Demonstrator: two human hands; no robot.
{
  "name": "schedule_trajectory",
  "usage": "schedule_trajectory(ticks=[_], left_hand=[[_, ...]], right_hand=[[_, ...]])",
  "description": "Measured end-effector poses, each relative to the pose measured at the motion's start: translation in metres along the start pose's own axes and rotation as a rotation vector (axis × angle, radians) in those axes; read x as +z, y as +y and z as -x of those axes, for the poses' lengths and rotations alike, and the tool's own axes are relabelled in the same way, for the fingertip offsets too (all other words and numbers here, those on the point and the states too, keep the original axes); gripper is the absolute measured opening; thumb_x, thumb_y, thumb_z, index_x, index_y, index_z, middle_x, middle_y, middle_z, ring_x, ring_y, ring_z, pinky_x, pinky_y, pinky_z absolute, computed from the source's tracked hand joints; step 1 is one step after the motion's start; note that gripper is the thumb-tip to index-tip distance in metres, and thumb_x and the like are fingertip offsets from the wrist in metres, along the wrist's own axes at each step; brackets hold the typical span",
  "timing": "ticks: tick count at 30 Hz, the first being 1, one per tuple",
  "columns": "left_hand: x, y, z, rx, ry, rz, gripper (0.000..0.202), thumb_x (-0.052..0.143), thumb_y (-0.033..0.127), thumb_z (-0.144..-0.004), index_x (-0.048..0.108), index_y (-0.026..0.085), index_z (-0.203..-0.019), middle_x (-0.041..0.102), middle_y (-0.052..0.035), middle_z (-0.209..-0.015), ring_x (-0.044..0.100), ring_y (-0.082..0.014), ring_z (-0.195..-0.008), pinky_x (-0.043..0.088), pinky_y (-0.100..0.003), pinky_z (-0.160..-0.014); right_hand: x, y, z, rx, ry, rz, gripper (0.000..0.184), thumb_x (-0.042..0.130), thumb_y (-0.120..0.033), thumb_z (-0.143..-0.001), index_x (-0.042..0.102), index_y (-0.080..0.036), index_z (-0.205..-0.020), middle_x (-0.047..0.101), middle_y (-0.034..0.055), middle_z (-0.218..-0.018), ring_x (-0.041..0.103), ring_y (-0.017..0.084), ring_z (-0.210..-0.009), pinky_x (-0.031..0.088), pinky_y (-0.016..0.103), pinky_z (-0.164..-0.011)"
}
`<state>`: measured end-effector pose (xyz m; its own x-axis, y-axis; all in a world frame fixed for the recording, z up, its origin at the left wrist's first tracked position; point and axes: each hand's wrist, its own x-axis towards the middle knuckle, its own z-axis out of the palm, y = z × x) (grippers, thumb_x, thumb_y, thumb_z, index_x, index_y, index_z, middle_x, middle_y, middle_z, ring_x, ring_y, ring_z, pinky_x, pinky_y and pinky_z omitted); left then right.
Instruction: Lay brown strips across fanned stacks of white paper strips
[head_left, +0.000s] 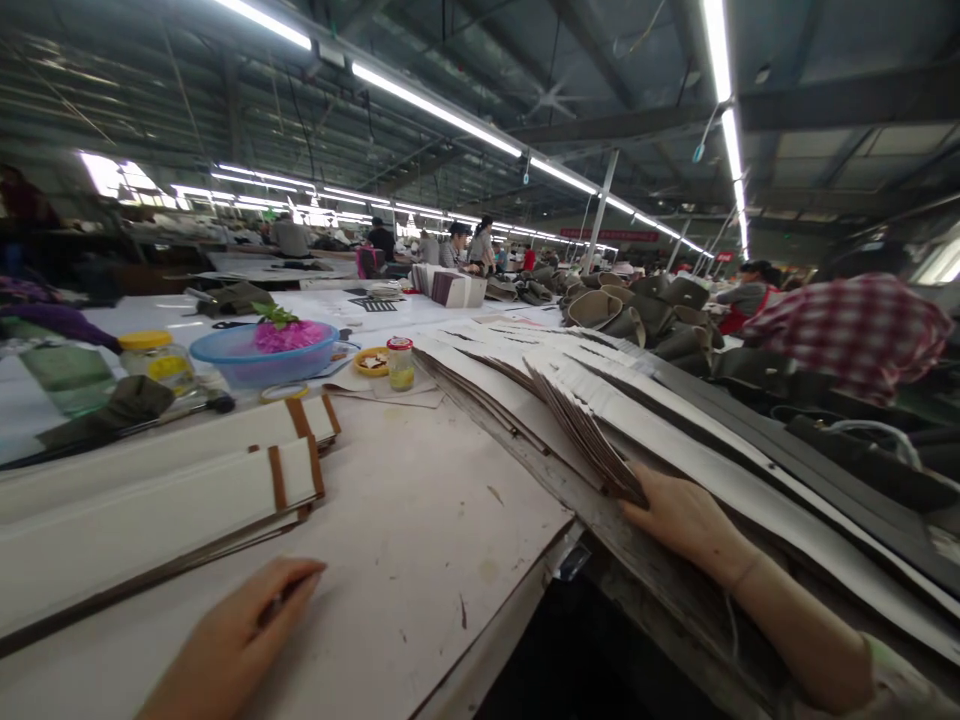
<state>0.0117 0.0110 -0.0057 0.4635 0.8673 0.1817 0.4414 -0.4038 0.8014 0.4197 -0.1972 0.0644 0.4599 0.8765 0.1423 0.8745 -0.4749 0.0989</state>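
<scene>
My right hand [686, 520] grips the near end of a fanned stack of white-faced sheets with dark edges [581, 420], at the right side of the table. The fingers wrap over the stack's end, and the fingertips are partly hidden. More long white sheets [480, 385] lie overlapped around it. At the lower left, my left hand [244, 635] hovers close above the pale work board [420, 500]. Its thumb and forefinger are brought together, with nothing visible between them. Beyond it lie stacked white strips with brown bands [225, 490].
Behind the board stand a blue basin [262, 355] holding something pink, a yellow-lidded jar [157, 360] and a red-lidded jar [400, 365]. Dark green-grey pieces [667, 325] are heaped at the right, near a person in a checked shirt [855, 320]. The board's edge drops off in front.
</scene>
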Motion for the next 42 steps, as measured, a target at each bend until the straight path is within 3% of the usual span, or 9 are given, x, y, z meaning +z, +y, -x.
schedule_trajectory(ticks=[7,12,17,20,23,26,30,35,42], left_hand=[[0.145,0.115,-0.011,-0.086,-0.627,0.561,0.059,0.059,0.041,-0.070,0.046,0.013,-0.121,0.059,-0.0110,-0.101,0.059,-0.0205,-0.083,0.048,-0.027,-0.066],[0.213,0.169,-0.031,-0.250,-0.718,0.911,0.069,0.062,0.046,-0.069,0.038,0.014,-0.125,0.053,-0.0131,-0.114,0.054,-0.0222,-0.100,0.048,-0.023,-0.065],[0.247,0.191,-0.045,-0.374,-0.582,0.972,0.056,0.060,0.043,-0.072,0.046,0.012,-0.116,0.061,-0.0130,-0.102,0.061,-0.0217,-0.086,0.049,-0.024,-0.061],[0.253,0.188,-0.049,-0.422,-0.498,0.940,0.052,0.063,0.027,-0.070,0.044,0.011,-0.116,0.062,-0.0120,-0.101,0.061,-0.0214,-0.087,0.050,-0.025,-0.066],[0.255,0.185,-0.049,-0.437,-0.444,0.889,0.052,0.061,0.021,-0.068,0.043,0.013,-0.117,0.062,-0.0109,-0.100,0.060,-0.0219,-0.089,0.049,-0.026,-0.069],[0.257,0.186,-0.050,-0.430,-0.407,0.838,0.049,0.061,0.019,-0.066,0.045,0.010,-0.112,0.063,-0.0127,-0.096,0.060,-0.0233,-0.088,0.049,-0.028,-0.069],[0.245,0.187,-0.048,-0.395,-0.413,0.861,0.040,0.058,0.013,-0.064,0.050,0.009,-0.103,0.065,-0.0113,-0.089,0.061,-0.0234,-0.082,0.050,-0.029,-0.068],[0.188,0.160,-0.029,-0.303,-0.575,0.956,0.046,0.065,0.024,-0.060,0.054,0.010,-0.103,0.066,-0.0105,-0.093,0.061,-0.0268,-0.088,0.050,-0.034,-0.077],[0.139,0.104,0.003,-0.400,-0.350,0.750,0.062,0.072,0.044,-0.054,0.057,0.013,-0.106,0.066,-0.0110,-0.096,0.057,-0.0334,-0.098,0.047,-0.043,-0.083]], right_hand=[[0.006,-0.026,0.016,0.003,0.109,0.011,0.036,0.045,-0.025,-0.078,0.046,-0.016,-0.113,0.061,0.0092,-0.094,0.059,0.023,-0.084,0.043,0.030,-0.068],[0.024,-0.050,0.027,-0.003,0.193,0.083,0.037,0.047,-0.019,-0.077,0.047,-0.014,-0.114,0.060,0.0105,-0.095,0.056,0.023,-0.087,0.047,0.031,-0.070],[0.020,-0.042,0.040,-0.139,0.166,0.009,0.041,0.049,-0.022,-0.077,0.047,-0.013,-0.118,0.059,0.0125,-0.108,0.055,0.025,-0.096,0.047,0.036,-0.081],[0.004,0.001,0.034,-0.286,0.111,-0.096,0.036,0.041,-0.037,-0.085,0.050,-0.021,-0.116,0.059,0.0057,-0.112,0.054,0.019,-0.102,0.045,0.031,-0.086],[0.000,0.052,0.009,-0.156,0.281,0.026,0.055,0.043,-0.048,-0.081,0.041,-0.016,-0.126,0.049,0.0118,-0.125,0.044,0.025,-0.115,0.035,0.039,-0.096],[0.021,0.082,-0.018,-0.080,0.244,0.116,0.071,0.047,-0.054,-0.075,0.032,-0.014,-0.132,0.041,0.0165,-0.130,0.038,0.030,-0.119,0.034,0.045,-0.095],[0.052,0.090,-0.036,-0.076,0.204,0.095,0.063,0.036,-0.049,-0.083,0.032,-0.009,-0.132,0.046,0.0185,-0.125,0.045,0.027,-0.113,0.039,0.038,-0.091],[0.056,0.087,-0.034,-0.048,0.188,0.060,0.060,0.033,-0.047,-0.085,0.031,-0.011,-0.132,0.045,0.0172,-0.126,0.045,0.027,-0.113,0.039,0.038,-0.092],[0.041,0.092,-0.040,-0.014,0.099,-0.045,0.064,0.044,-0.047,-0.080,0.030,-0.013,-0.133,0.043,0.0132,-0.130,0.043,0.024,-0.116,0.034,0.035,-0.097]])
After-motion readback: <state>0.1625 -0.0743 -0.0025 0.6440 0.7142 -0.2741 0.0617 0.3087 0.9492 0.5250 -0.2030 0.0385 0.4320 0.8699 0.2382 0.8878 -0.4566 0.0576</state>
